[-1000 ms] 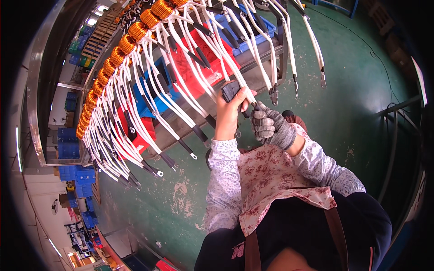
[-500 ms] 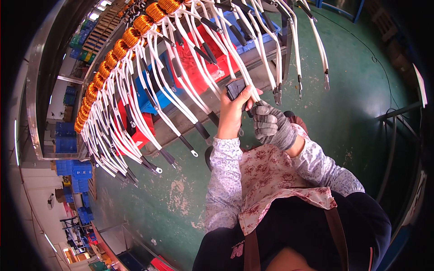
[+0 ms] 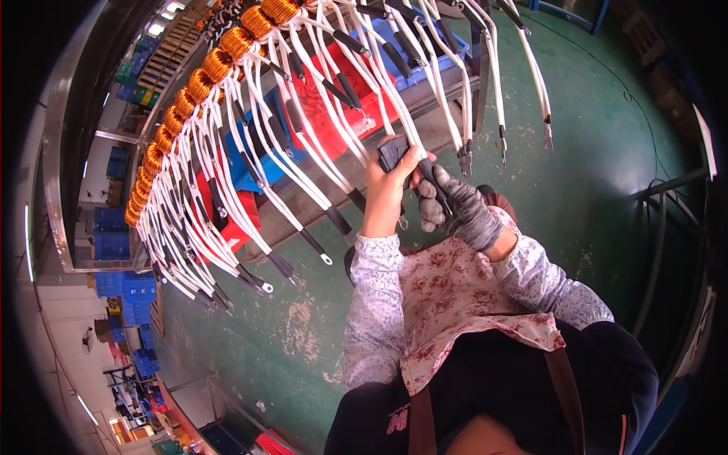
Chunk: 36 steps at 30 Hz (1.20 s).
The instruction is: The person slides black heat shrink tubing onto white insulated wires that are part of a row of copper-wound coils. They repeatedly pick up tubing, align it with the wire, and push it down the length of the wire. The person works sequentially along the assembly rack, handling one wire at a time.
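The bare left hand [image 3: 388, 189] is wrapped tight around a small dark tool [image 3: 394, 152], held up among the hanging white wires [image 3: 303, 98]. The right hand [image 3: 455, 208], in a grey glove, pinches one white wire's black end [image 3: 434, 180] just beside the tool. Copper coils [image 3: 220, 64] hang in a row above.

Green painted floor [image 3: 250, 356], worn in patches. Blue crates [image 3: 125, 288] stacked at left. Ceiling lamps [image 3: 158, 29] lit above.
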Tool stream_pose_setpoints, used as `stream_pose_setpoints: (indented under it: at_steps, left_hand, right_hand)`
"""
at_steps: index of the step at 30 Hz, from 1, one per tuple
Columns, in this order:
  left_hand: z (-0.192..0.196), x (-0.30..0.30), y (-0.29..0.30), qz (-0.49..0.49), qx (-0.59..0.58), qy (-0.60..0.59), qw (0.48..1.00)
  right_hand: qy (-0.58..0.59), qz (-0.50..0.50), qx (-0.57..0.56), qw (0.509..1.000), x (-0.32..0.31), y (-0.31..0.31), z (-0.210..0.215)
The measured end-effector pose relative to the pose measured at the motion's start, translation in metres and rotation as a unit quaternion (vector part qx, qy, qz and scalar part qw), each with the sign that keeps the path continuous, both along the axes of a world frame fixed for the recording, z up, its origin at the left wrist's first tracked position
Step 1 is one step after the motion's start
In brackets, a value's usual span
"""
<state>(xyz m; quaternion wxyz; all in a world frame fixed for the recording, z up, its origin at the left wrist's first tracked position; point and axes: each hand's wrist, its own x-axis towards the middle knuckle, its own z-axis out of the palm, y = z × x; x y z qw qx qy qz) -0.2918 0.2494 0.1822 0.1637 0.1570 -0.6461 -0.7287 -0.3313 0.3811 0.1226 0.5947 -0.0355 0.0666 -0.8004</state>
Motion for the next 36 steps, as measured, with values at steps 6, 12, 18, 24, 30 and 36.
stream_pose_setpoints:
  at_steps: [6,12,18,24,30,36]
  left_hand:
    - [-0.009,0.026,-0.003,0.04,0.068,0.027,0.997]
    - [-0.004,0.047,0.011,0.016,0.131,0.022,0.991]
    - [0.004,0.051,0.029,0.003,0.118,-0.028,0.993]
    - [-0.007,0.054,0.047,0.005,0.075,-0.029,0.997]
    - [-0.01,0.056,0.061,-0.001,0.085,-0.028,0.996]
    - [-0.029,0.068,0.056,-0.017,0.114,-0.043,0.992]
  right_hand:
    - [0.148,-0.052,0.086,0.984,-0.001,-0.001,-0.019]
    - [0.686,-0.385,0.349,0.509,0.018,0.01,0.028]
    - [0.614,-0.377,0.284,0.632,0.025,0.016,0.028]
    - [0.632,-0.333,0.267,0.646,0.032,0.031,0.029]
    - [0.313,-0.249,0.251,0.881,0.038,0.043,0.032]
    - [0.15,-0.155,0.204,0.955,0.003,0.043,-0.011]
